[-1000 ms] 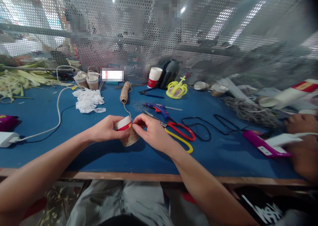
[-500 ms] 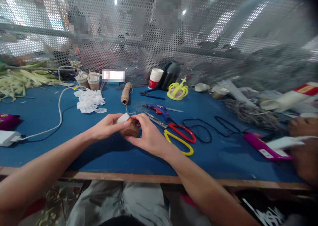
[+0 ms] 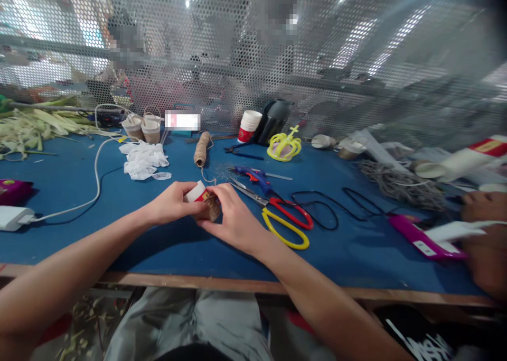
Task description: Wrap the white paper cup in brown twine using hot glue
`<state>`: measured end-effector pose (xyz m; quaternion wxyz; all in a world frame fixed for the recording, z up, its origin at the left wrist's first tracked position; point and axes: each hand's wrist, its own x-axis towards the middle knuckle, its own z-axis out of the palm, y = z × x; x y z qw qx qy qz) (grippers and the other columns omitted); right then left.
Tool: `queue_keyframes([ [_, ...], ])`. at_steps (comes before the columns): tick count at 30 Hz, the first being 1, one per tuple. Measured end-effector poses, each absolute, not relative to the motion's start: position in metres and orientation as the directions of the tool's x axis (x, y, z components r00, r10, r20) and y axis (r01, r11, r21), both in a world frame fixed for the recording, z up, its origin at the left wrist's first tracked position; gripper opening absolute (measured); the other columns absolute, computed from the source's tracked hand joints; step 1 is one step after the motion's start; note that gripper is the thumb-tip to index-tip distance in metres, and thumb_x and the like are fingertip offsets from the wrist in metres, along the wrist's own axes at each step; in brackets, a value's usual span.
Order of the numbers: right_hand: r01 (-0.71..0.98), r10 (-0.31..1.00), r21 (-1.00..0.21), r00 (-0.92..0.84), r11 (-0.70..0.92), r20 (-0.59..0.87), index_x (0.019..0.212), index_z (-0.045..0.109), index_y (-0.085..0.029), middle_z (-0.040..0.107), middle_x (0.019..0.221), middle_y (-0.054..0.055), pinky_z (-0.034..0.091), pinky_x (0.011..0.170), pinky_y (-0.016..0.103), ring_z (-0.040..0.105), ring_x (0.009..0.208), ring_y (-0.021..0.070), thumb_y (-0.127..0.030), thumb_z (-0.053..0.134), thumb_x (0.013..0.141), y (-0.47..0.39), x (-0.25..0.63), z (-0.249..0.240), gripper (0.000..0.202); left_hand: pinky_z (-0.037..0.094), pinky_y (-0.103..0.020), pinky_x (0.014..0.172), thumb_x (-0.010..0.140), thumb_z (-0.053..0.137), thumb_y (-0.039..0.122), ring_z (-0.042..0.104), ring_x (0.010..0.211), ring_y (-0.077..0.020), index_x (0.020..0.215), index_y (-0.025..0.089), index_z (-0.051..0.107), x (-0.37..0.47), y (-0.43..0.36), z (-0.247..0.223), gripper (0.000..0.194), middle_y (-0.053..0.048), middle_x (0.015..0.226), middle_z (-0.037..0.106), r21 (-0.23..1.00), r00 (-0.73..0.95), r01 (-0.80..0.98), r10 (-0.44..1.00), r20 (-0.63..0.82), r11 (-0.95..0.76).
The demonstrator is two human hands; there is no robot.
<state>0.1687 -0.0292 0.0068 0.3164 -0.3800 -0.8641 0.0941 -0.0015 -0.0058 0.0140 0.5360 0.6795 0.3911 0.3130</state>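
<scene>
Both hands [image 3: 171,203] pinch the tilted, partly wrapped paper cup [image 3: 201,195] between them, near the twine spool [image 3: 202,150].

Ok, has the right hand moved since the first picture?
Yes: judged against the scissors, the right hand has shifted left, uncovering more of their blades.

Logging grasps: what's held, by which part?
A white-red paper cup partly wrapped in brown twine: left hand near its bare end, right hand on its wrapped part.

Bright glare behind perforated mesh [image 3: 222,44], soft shadows, blurred right edge
</scene>
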Motion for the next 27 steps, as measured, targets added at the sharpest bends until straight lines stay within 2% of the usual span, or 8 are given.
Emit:
queue_keyframes([
  [3,0.568,0.694,-0.408,-0.504,0.715,0.515,0.104,0.045,-0.015,0.051,0.098,0.01,0.045,0.082,0.037,0.05,0.093,0.0214,-0.029,0.065,0.071,-0.026,0.175,0.012,0.041,0.039,-0.02,0.054,0.066,0.06,0.028,0.05,0.056,-0.01,0.079,0.011,0.054,-0.001,-0.006,0.013,0.022,0.003,0.063,0.055,0.971,0.527,0.193,0.85,0.016,-0.138],
  [7,0.528,0.667,-0.415,-0.509,0.741,0.544,0.091,0.051,-0.017,0.055,0.086,0.006,0.046,0.074,0.03,0.053,0.082,0.0158,-0.016,0.049,0.082,-0.023,0.181,0.019,0.009,0.039,-0.02,0.057,0.068,0.058,0.027,0.05,0.059,-0.0104,0.076,0.01,0.056,-0.002,-0.007,0.015,0.019,0.002,0.063,0.055,0.932,0.577,0.271,0.815,0.043,-0.241],
  [13,0.525,0.671,-0.43,-0.471,0.735,0.573,0.079,0.054,-0.018,0.056,0.078,0.003,0.045,0.07,0.027,0.054,0.076,0.0137,-0.011,0.049,0.081,-0.022,0.179,0.017,0.009,0.038,-0.019,0.055,0.069,0.057,0.027,0.046,0.057,-0.009,0.076,0.011,0.055,-0.002,-0.01,0.018,0.018,0.004,0.061,0.052,0.909,0.609,0.305,0.792,0.044,-0.285],
  [22,0.547,0.713,-0.466,-0.45,0.696,0.537,0.077,0.054,-0.016,0.056,0.077,0.004,0.044,0.067,0.026,0.053,0.072,0.0134,-0.01,0.048,0.08,-0.023,0.175,0.013,0.009,0.034,-0.019,0.054,0.072,0.052,0.035,0.043,0.058,-0.0094,0.072,0.011,0.053,0.002,-0.008,0.01,0.024,0.004,0.06,0.047,0.978,0.557,0.169,0.83,0.01,-0.125],
  [27,0.542,0.701,-0.455,-0.445,0.706,0.558,0.077,0.053,-0.017,0.055,0.077,0.005,0.044,0.068,0.026,0.053,0.074,0.0143,-0.01,0.047,0.08,-0.023,0.173,0.013,0.01,0.033,-0.019,0.051,0.068,0.052,0.027,0.042,0.054,-0.0088,0.067,0.011,0.053,0.003,-0.006,0.007,0.016,0.005,0.055,0.045,0.981,0.516,0.171,0.857,-0.008,-0.094],
])
